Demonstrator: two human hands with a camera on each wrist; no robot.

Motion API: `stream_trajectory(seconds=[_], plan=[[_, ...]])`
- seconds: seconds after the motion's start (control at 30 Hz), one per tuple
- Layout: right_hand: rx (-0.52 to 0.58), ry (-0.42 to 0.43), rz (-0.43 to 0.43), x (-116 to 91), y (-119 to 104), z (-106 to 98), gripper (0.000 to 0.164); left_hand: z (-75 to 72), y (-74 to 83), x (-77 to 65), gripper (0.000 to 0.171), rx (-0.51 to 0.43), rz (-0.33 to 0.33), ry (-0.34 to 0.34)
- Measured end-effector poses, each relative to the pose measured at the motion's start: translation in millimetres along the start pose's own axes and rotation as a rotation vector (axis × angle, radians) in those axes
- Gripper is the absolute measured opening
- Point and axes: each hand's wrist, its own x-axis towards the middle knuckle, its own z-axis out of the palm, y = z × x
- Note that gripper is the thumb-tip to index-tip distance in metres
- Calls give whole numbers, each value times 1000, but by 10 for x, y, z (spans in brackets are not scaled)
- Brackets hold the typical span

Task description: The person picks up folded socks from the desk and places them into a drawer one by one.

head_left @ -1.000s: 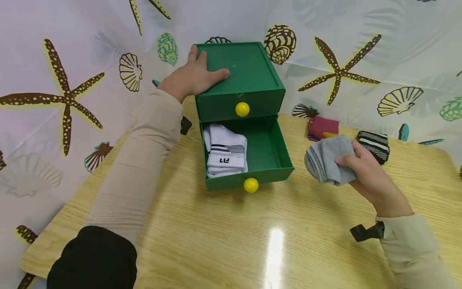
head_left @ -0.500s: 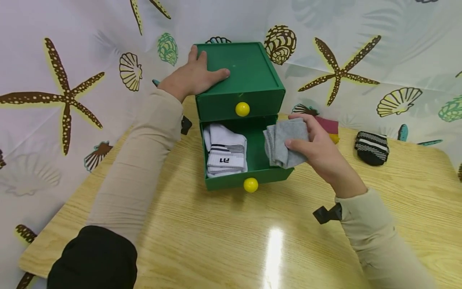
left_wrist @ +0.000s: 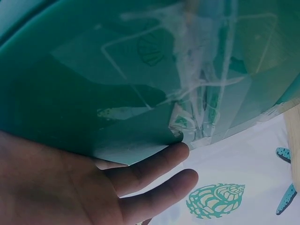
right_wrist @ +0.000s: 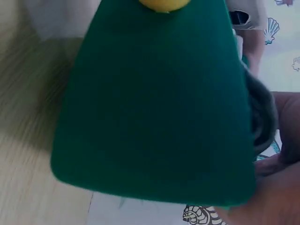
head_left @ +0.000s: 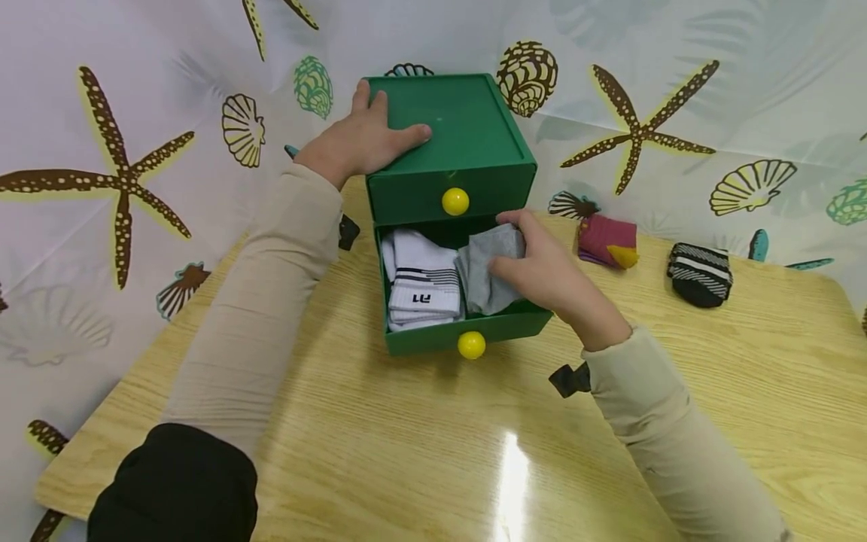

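A small green drawer box [head_left: 463, 124] stands at the back of the table, its lower drawer [head_left: 427, 343] pulled out. My left hand [head_left: 355, 143] rests on the box's top left edge with fingers spread; the left wrist view shows its fingers along the taped side panel [left_wrist: 126, 98]. My right hand [head_left: 555, 271] pinches folded grey socks [head_left: 489, 282], thumb in front, down in the drawer's right half. Beside them, folded white socks [head_left: 423, 280] with dark stripes fill the left half. In the right wrist view, the drawer front hides most of the grey socks [right_wrist: 263, 117].
Maroon socks [head_left: 603, 239] with a mustard patch lie to the right of the box. Farther right are black-and-white patterned socks [head_left: 701, 272]. A yellow knob [head_left: 471, 345] sticks out from the drawer front. A shell-printed cloth [head_left: 433, 38] hangs behind the wooden table [head_left: 406, 444].
My right hand has carried the grey socks left from over the table into the drawer, beside the white socks. My left hand has stayed on the box.
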Motion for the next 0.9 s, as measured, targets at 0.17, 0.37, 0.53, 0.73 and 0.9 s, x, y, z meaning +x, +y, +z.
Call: stream_trajectory(seconds=[0.17, 0.37, 0.53, 0.73, 0.9], plan=[[-138, 73, -71, -57, -20, 70, 66, -3, 11, 0, 97, -1, 8, 1], [-198, 236, -163, -155, -89, 30, 50, -12, 24, -5, 96, -2, 9, 4], [-409, 87, -168, -178, -139, 51, 38, -7, 13, -10, 96, 3, 4, 1], [-681, -187, -188, -176, -169, 176, 42, 2, 2, 0, 96, -3, 4, 5], [-706, -190, -205, -111, -142, 230, 39, 15, 7, 9, 97, 5, 2, 12]])
